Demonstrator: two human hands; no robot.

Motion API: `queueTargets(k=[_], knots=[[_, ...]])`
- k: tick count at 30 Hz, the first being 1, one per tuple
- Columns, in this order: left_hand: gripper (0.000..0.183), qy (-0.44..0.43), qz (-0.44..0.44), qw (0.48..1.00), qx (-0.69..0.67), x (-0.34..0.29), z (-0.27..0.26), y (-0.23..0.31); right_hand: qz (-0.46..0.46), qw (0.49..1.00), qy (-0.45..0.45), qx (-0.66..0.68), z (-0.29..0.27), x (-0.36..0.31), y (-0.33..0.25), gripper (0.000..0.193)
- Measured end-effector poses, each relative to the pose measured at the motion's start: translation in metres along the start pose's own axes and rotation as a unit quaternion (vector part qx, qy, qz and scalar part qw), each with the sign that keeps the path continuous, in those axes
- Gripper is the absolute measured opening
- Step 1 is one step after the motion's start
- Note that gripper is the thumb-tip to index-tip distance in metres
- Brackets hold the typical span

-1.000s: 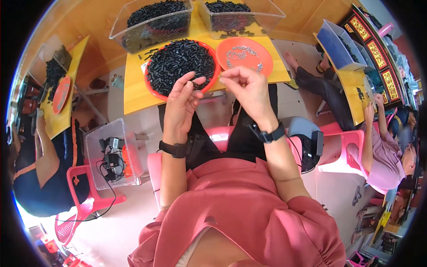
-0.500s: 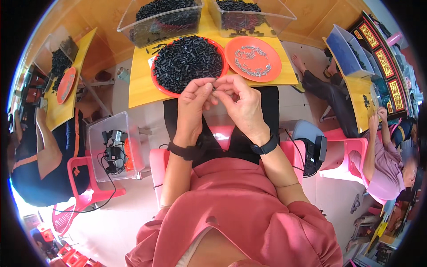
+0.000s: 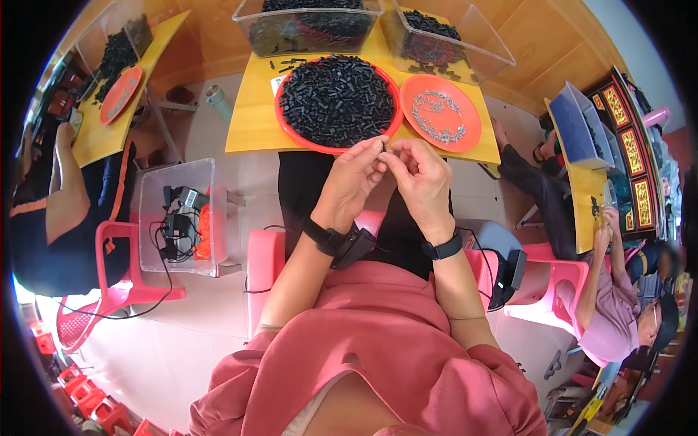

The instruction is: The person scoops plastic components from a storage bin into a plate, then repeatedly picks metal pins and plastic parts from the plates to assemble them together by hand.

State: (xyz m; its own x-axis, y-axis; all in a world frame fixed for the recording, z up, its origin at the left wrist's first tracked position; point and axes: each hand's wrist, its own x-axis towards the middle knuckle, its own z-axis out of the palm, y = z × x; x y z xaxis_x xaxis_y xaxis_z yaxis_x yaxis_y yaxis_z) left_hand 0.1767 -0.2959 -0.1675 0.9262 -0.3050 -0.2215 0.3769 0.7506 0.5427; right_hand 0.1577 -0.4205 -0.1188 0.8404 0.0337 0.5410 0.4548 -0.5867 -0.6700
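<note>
My left hand (image 3: pixel 355 178) and my right hand (image 3: pixel 422 176) meet fingertip to fingertip just before the table's near edge. A small dark piece (image 3: pixel 384 147) shows at the left thumb and forefinger. The right thumb and forefinger are pinched against it; whatever else they hold is too small to make out. Beyond my hands lies a round red tray (image 3: pixel 399 116) heaped with short black plastic pieces (image 3: pixel 334 102). To its right is an orange plate (image 3: pixel 471 120) with thin silvery metal pins (image 3: pixel 445 135) scattered in a ring.
Two clear bins (image 3: pixel 309 40) (image 3: pixel 480 54) of black pieces stand at the back of the yellow table (image 3: pixel 251 120). A clear box (image 3: pixel 153 218) with cables is on the floor to the left. People sit at tables on both sides; a pink chair (image 3: pixel 265 265) is beneath me.
The view has shifted, so the table and trays appear farther right. My joined hands have drawn slightly back from the red tray, and the left wrist has turned, still pinching.
</note>
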Motion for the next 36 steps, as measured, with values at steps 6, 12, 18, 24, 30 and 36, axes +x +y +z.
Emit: queueTargets(k=[6, 12, 18, 24, 30, 36], knots=[[0.022, 0.017, 0.036, 0.997, -0.059, -0.003, -0.012, 0.019, -0.021, 1.0, -0.005, -0.015, 0.005, 0.014, -0.001, 0.008], [0.025, 0.076, 0.127, 0.982, -0.118, 0.001, -0.037, 0.048, -0.071, 0.989, -0.104, -0.074, 0.032, 0.065, 0.028, 0.011], [0.025, 0.084, 0.119, 0.98, -0.138, 0.002, -0.044, 0.051, -0.086, 0.976, -0.177, -0.093, 0.065, 0.085, 0.05, 0.014], [0.025, 0.085, 0.112, 0.98, -0.142, 0.002, -0.043, 0.049, -0.126, 0.968, -0.198, -0.091, 0.076, 0.088, 0.054, 0.014], [0.025, 0.086, 0.108, 0.981, -0.135, 0.001, -0.042, 0.049, -0.188, 0.959, -0.187, -0.101, 0.078, 0.089, 0.048, 0.012], [0.026, 0.077, 0.112, 0.984, -0.116, 0.0, -0.039, 0.048, 0.121, 0.947, -0.155, 0.252, 0.063, 0.072, 0.021, 0.012]])
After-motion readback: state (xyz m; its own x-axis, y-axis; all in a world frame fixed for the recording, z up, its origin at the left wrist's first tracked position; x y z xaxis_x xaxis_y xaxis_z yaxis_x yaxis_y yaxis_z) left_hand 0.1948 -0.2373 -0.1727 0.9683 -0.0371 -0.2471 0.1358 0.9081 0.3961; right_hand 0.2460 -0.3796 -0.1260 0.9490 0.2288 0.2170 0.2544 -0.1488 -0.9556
